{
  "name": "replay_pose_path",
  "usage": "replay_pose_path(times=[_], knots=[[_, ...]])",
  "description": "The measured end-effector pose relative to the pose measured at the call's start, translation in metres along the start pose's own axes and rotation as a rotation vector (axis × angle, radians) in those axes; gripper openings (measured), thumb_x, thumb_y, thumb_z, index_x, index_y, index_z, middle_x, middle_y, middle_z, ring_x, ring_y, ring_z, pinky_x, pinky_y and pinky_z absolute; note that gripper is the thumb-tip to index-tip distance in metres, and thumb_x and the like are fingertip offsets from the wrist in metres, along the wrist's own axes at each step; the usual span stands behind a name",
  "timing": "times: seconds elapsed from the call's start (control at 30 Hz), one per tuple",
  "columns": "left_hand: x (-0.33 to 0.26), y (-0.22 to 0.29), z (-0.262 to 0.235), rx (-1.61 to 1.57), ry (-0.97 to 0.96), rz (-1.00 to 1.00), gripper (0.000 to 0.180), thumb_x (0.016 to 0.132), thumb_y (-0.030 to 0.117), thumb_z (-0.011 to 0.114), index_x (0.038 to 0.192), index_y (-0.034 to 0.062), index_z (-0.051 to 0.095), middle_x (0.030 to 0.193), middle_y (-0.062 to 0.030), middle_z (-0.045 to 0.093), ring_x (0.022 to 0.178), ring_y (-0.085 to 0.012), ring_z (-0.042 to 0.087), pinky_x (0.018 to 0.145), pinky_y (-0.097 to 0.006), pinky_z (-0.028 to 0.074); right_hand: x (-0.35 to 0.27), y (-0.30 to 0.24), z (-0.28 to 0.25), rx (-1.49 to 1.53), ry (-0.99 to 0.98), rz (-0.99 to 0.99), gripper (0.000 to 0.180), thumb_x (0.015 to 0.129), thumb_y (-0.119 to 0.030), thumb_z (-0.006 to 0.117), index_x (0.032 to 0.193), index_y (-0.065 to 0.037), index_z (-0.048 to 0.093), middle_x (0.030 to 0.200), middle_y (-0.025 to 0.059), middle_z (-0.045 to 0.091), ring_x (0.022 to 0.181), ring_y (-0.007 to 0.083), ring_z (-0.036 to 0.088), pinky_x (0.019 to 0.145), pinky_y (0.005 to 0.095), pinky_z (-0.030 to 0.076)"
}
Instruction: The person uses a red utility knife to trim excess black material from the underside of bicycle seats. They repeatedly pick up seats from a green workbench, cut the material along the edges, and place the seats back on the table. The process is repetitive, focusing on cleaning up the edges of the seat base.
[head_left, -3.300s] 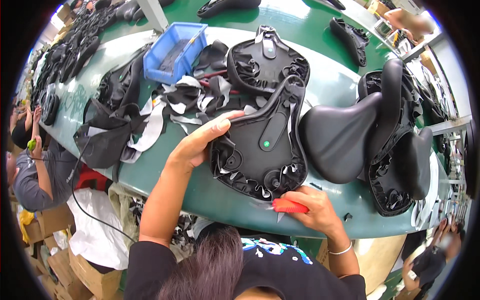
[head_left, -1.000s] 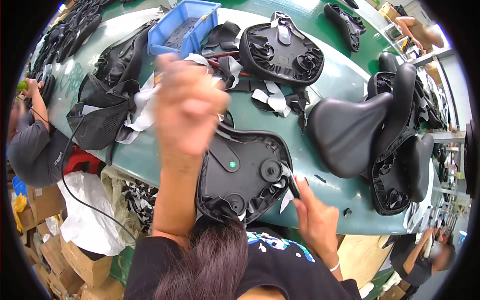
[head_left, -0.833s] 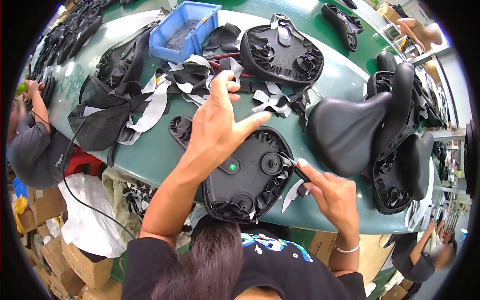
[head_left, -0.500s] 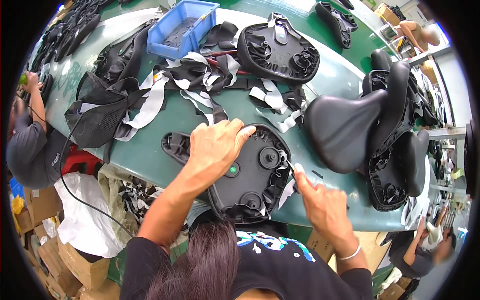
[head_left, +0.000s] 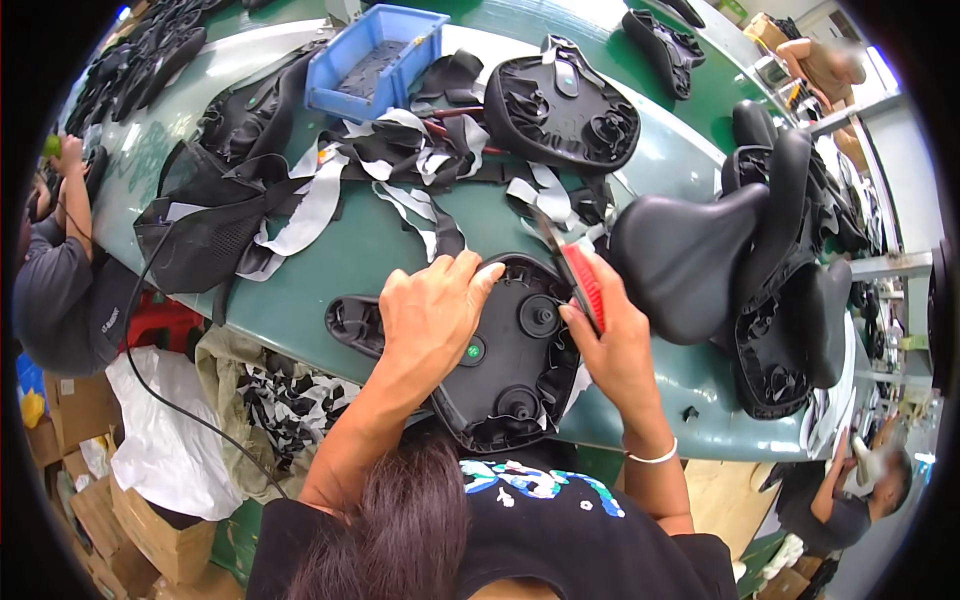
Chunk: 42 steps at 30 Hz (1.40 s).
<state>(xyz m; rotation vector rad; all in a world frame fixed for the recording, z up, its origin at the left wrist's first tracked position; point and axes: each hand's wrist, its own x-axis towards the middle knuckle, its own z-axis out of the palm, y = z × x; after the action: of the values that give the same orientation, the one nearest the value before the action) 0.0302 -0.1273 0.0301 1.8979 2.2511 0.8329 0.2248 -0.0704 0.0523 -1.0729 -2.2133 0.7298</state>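
An upside-down black bicycle saddle lies at the table's near edge, its hollow plastic underside facing up and its nose to the left. My left hand is closed on its far side, fingers curled at the rim. Gathered cover fabric lines the right inner edge. Just over that edge, my right hand grips a red-and-black utility knife. The blade points up and away, apart from the saddle. A pale scrap of fabric shows beside the saddle's right edge.
Another overturned saddle lies farther back, beside a blue bin. Black and white fabric strips spread across the table's middle. Several stacked saddles stand right. A black cable hangs left; people work on both sides.
My right hand has turned and lifted the knife off the saddle's right edge, so its blade now points away. My left hand keeps its hold on the saddle.
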Motion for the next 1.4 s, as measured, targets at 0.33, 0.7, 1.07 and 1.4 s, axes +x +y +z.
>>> replay_pose_path(times=[0.33,0.7,1.07,1.4], knots=[[0.033,0.018,0.008,0.018,-0.086,0.446,0.02,0.077,0.032,0.07,0.093,0.0185,0.07,0.121,-0.0016,0.055,0.124,-0.026,0.043,0.103,-0.057,0.024,0.012,-0.026,-0.019,0.813,-0.086,0.401,0.046,0.083,-0.007,0.068,0.125,-0.002,0.048,0.085,0.0042,0.061,0.067,0.0063,0.055,0.061,0.0211,0.047],[0.047,0.031,0.019,0.0,-0.059,0.403,0.04,0.064,0.04,0.079,0.093,0.0158,0.064,0.095,-0.0007,0.051,0.105,-0.022,0.047,0.099,-0.06,0.026,-0.016,0.002,-0.037,0.236,0.156,0.42,0.044,0.093,-0.011,0.058,0.135,-0.009,0.048,0.079,0.0045,0.065,0.052,0.0063,0.049,0.049,0.0222,0.043],[0.056,0.014,0.026,-0.436,-0.004,0.413,0.011,0.077,0.013,0.065,0.071,0.007,0.059,0.088,-0.0006,0.055,0.094,-0.018,0.052,0.096,-0.042,0.028,-0.033,0.01,-0.043,-0.017,-0.063,0.298,0.042,0.089,-0.011,0.06,0.131,-0.008,0.053,0.079,0.0104,0.069,0.055,0.0206,0.061,0.056,0.033,0.047],[0.059,0.027,0.025,-0.117,-0.05,0.487,0.032,0.069,0.033,0.076,0.09,0.0103,0.065,0.103,-0.0009,0.055,0.104,-0.0217,0.049,0.096,-0.046,0.027,-0.034,0.006,-0.049,0.283,0.23,0.441,0.044,0.093,-0.014,0.058,0.136,-0.01,0.049,0.073,0.0026,0.064,0.05,0.0044,0.048,0.046,0.0208,0.039]])
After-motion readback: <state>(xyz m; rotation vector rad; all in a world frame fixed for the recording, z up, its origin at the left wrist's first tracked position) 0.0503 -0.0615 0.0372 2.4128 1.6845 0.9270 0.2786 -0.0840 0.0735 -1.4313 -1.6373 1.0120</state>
